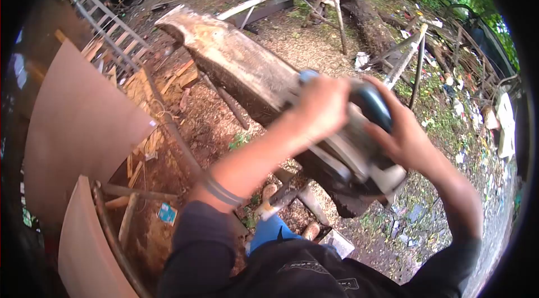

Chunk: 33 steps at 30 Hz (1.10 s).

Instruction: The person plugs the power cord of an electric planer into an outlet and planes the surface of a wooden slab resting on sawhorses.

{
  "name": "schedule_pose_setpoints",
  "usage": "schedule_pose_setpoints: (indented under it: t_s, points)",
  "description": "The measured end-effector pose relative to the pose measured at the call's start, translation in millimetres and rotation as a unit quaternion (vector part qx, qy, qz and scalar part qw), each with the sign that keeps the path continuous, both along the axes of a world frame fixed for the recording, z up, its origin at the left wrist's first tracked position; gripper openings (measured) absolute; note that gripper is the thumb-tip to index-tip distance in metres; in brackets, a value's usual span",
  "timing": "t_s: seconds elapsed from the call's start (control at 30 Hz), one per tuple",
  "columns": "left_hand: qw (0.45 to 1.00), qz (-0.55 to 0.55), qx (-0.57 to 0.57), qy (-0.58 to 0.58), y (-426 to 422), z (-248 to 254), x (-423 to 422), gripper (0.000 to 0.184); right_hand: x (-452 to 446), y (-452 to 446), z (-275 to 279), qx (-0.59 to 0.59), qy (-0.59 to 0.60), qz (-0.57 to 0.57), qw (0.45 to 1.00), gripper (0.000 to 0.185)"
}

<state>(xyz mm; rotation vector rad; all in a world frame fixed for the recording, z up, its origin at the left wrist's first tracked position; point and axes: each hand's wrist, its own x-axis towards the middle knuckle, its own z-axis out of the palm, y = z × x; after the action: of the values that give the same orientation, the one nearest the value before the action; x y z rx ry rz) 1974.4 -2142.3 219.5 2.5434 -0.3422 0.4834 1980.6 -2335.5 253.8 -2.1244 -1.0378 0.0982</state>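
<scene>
A thick wooden slab point(241, 54) with a rough edge runs from the upper left toward the lower right, raised on wooden supports. Over its nearer part is a power tool point(359, 155) with a dark rounded body, blurred by motion. My left hand point(323, 104) is closed on the tool's front part, near a blue knob. On the right, my right hand point(396, 124) wraps round the tool's black rounded handle. The tool's underside, where it meets the slab, is hidden.
Pole trestles point(339, 14) stand beyond the slab and at the right. A ladder point(106, 23) leans at the upper left. Brown boards point(84, 129) fill the left side, by a long pole. Wood chips and litter cover the ground, and my feet are below the slab.
</scene>
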Motion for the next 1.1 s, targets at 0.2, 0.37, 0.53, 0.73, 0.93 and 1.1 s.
schedule_pose_setpoints:
  t_s: [0.2,0.37,0.53,0.73,0.93,1.1]
  points:
    - [0.993,-0.105,-0.033,-0.036,-114,-20,-56,0.022,-95,-103,12,-0.079,0.057,-0.141,0.985,0.072]
    - [0.994,-0.091,-0.028,-0.048,-86,-22,-45,0.026,-82,-72,4,-0.047,0.056,-0.138,0.988,0.073]
    - [0.998,-0.013,-0.026,-0.052,10,-24,-6,0.024,-28,21,-3,-0.009,0.026,-0.09,0.996,0.069]
    - [0.995,0.068,-0.012,-0.069,168,-19,58,0.014,62,177,-19,0.051,-0.056,-0.015,0.997,0.063]
    - [0.987,0.105,0.012,-0.117,337,-19,131,0.021,155,346,-39,0.069,-0.167,-0.006,0.983,0.056]
    - [0.983,0.146,0.039,-0.105,469,-20,192,0.025,197,471,-32,0.048,-0.106,-0.035,0.993,0.058]
